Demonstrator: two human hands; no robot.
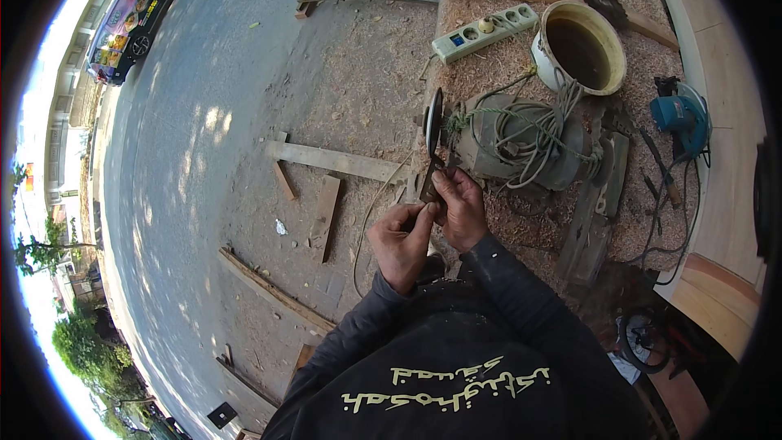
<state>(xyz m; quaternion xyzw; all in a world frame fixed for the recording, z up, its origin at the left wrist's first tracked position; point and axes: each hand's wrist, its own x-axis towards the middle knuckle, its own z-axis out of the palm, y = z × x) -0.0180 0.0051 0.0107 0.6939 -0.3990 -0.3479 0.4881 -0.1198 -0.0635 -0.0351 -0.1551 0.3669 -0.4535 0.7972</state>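
Although the grey motor (pixel 501 147) is largely covered by a looped cable (pixel 542 143) and green rope (pixel 497 120), a thin disc (pixel 434 126) can be made out at its left end, viewed almost edge-on. Just below that end of the motor, a dark flat piece (pixel 432 181) is gripped by both hands: it is pinched between thumb and fingers of the right hand (pixel 462 212), and its lower end is pinched by the left hand (pixel 401 238). Much of its outline is masked by the fingers; whether the disc is touched by it cannot be told. Above the motor, a power strip (pixel 485 33) and a pail (pixel 617 53) are placed, the pail's bottom being hidden by murky liquid. Far to the motor's upper left, a dark car (pixel 134 24) is cut off by the rim.
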